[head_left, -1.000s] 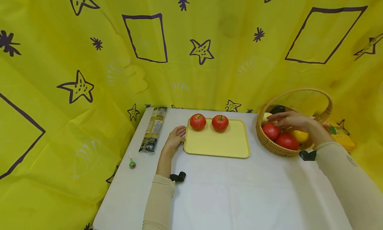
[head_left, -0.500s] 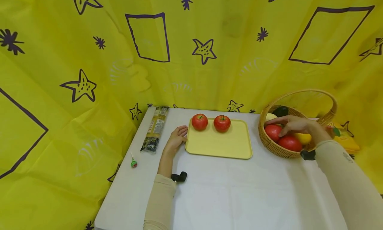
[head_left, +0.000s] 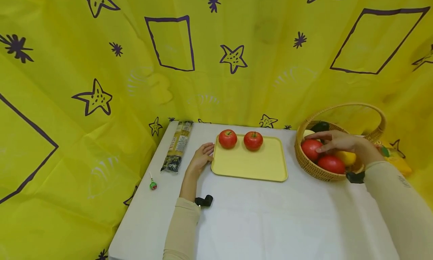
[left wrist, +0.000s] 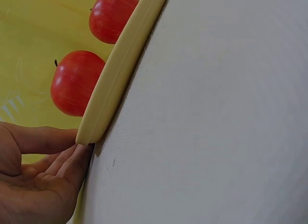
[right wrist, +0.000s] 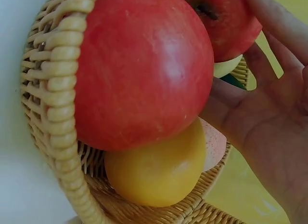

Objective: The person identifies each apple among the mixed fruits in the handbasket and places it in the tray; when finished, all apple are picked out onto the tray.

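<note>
My right hand (head_left: 338,142) curls its fingers (right wrist: 269,21) over a red apple (head_left: 312,149) inside the basket (head_left: 316,170): smooth, firm, best cupped round its sides. Left hand (head_left: 201,159), fingers relaxed, touches the tray (head_left: 250,166).

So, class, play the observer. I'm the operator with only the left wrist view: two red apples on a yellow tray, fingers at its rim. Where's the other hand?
Observer: The right hand is in a round wicker basket to the right of the flat yellow tray, its fingers round a red apple.
Operator: What else is in that basket?
Observer: A second red apple and a round yellow fruit lie beside it.
Operator: Anything on the tray's other side?
Observer: A long printed packet lies beyond the left hand, and a small lollipop is near the table's edge.
</note>
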The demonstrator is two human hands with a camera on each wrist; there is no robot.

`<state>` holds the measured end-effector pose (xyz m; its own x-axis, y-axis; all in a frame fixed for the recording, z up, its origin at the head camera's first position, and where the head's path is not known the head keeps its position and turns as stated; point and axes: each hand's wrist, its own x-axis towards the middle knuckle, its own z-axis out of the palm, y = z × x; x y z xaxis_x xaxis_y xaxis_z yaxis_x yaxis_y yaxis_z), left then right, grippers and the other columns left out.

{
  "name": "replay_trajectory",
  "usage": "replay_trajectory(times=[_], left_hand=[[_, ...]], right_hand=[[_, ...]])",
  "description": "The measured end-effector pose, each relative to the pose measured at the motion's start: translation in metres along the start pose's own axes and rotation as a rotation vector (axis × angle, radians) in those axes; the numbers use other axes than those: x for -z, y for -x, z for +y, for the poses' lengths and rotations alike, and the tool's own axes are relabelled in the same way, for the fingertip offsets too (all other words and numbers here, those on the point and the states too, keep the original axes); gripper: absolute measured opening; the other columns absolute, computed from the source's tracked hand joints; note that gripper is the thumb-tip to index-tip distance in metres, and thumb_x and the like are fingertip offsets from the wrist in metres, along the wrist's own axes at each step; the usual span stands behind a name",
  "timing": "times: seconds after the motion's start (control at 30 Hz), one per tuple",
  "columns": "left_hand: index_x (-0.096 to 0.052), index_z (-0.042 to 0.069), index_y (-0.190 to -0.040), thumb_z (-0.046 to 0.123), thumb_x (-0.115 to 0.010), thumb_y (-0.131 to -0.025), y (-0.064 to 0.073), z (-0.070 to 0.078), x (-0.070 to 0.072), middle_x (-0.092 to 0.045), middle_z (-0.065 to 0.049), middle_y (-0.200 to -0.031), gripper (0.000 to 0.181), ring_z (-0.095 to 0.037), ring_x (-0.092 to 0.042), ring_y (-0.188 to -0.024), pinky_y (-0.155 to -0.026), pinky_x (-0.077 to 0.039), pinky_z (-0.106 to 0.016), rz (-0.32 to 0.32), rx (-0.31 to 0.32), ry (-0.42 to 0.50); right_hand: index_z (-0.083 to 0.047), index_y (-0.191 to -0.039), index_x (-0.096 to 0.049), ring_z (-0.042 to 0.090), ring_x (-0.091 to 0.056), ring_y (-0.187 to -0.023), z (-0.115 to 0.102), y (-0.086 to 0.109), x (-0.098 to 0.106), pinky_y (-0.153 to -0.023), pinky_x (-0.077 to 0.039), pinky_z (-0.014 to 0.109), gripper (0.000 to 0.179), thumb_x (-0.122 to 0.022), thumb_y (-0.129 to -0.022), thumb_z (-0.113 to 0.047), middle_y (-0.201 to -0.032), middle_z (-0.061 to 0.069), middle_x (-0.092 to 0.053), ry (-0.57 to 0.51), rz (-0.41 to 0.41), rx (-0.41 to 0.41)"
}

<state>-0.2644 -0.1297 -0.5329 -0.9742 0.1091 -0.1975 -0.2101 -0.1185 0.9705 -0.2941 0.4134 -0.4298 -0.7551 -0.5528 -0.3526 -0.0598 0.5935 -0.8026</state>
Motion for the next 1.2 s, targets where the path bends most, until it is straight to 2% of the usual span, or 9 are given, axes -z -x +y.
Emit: replay_trajectory(times=[0.2,0.3,0.43,0.53,0.67,0.77,0.93,1.07,1.2], left_hand=[[-0.039,-0.007,-0.154,-0.029,-0.048,-0.083,-0.001,0.001,0.0,-0.042,-0.024,-0.16,0.075,-0.034,-0.038,-0.151,-0.121,-0.038,-0.041,-0.006,-0.003,0.004],[-0.039,-0.007,-0.154,-0.029,-0.048,-0.083,-0.002,0.002,0.001,-0.042,-0.024,-0.16,0.075,-0.034,-0.038,-0.151,-0.121,-0.038,-0.041,-0.003,-0.005,0.004],[-0.04,-0.006,-0.154,-0.028,-0.049,-0.084,-0.003,0.003,0.002,-0.043,-0.024,-0.16,0.074,-0.033,-0.039,-0.151,-0.121,-0.038,-0.041,0.005,-0.008,0.001],[-0.04,-0.005,-0.155,-0.028,-0.049,-0.084,-0.004,0.002,0.002,-0.043,-0.023,-0.16,0.075,-0.033,-0.038,-0.151,-0.121,-0.038,-0.04,0.0,-0.003,0.0],[-0.039,-0.006,-0.155,-0.029,-0.049,-0.084,-0.004,-0.001,0.002,-0.042,-0.024,-0.16,0.075,-0.033,-0.038,-0.151,-0.12,-0.039,-0.041,-0.005,0.007,0.009],[-0.039,-0.006,-0.155,-0.029,-0.048,-0.084,-0.004,-0.001,0.002,-0.042,-0.024,-0.16,0.075,-0.034,-0.038,-0.151,-0.121,-0.038,-0.041,-0.004,0.007,0.015],[-0.04,-0.006,-0.154,-0.029,-0.048,-0.084,-0.003,-0.001,0.001,-0.042,-0.024,-0.16,0.074,-0.033,-0.038,-0.151,-0.121,-0.038,-0.041,-0.001,0.009,0.02],[-0.04,-0.005,-0.155,-0.029,-0.049,-0.084,-0.002,-0.001,0.001,-0.043,-0.023,-0.16,0.075,-0.032,-0.038,-0.151,-0.121,-0.038,-0.041,0.001,0.013,0.02],[-0.039,-0.004,-0.155,-0.028,-0.049,-0.085,-0.003,-0.002,0.001,-0.042,-0.022,-0.161,0.075,-0.032,-0.038,-0.151,-0.121,-0.038,-0.041,0.001,0.018,0.016]], right_hand=[[-0.005,-0.16,-0.033,0.02,-0.07,-0.111,-0.006,0.006,0.002,-0.094,-0.059,0.031,0.063,-0.061,-0.104,-0.009,-0.141,0.009,-0.053,-0.081,0.023,-0.029],[0.0,-0.16,-0.026,0.028,-0.074,-0.107,-0.011,0.007,0.003,-0.093,-0.061,0.035,0.064,-0.058,-0.106,-0.012,-0.14,0.02,-0.055,-0.097,0.059,-0.045],[0.005,-0.162,-0.017,0.024,-0.072,-0.108,-0.015,0.009,0.003,-0.092,-0.062,0.042,0.068,-0.055,-0.109,-0.014,-0.154,0.037,-0.036,-0.129,0.091,-0.03],[0.004,-0.163,-0.011,0.019,-0.071,-0.109,-0.015,0.012,0.001,-0.092,-0.062,0.042,0.07,-0.052,-0.11,-0.015,-0.159,0.041,-0.023,-0.15,0.123,-0.018],[0.003,-0.164,-0.006,0.024,-0.073,-0.106,-0.013,0.019,-0.005,-0.091,-0.062,0.04,0.069,-0.046,-0.112,-0.019,-0.156,0.043,-0.026,-0.175,0.182,-0.026],[0.005,-0.163,-0.003,0.032,-0.075,-0.103,-0.012,0.023,-0.009,-0.089,-0.063,0.043,0.07,-0.042,-0.114,-0.025,-0.146,0.039,-0.04,-0.204,0.236,-0.044],[0.008,-0.162,0.006,0.036,-0.076,-0.099,-0.017,0.028,-0.014,-0.089,-0.063,0.046,0.078,-0.039,-0.114,-0.033,-0.119,0.006,-0.063,-0.281,0.3,-0.07],[0.008,-0.16,0.015,0.034,-0.076,-0.1,-0.021,0.033,-0.016,-0.092,-0.062,0.045,0.083,-0.038,-0.113,-0.035,-0.11,-0.011,-0.065,-0.352,0.304,-0.059],[0.009,-0.159,0.019,0.023,-0.076,-0.099,-0.021,0.035,-0.02,-0.093,-0.061,0.043,0.084,-0.038,-0.113,-0.032,-0.12,-0.01,-0.056,-0.369,0.327,-0.035]])
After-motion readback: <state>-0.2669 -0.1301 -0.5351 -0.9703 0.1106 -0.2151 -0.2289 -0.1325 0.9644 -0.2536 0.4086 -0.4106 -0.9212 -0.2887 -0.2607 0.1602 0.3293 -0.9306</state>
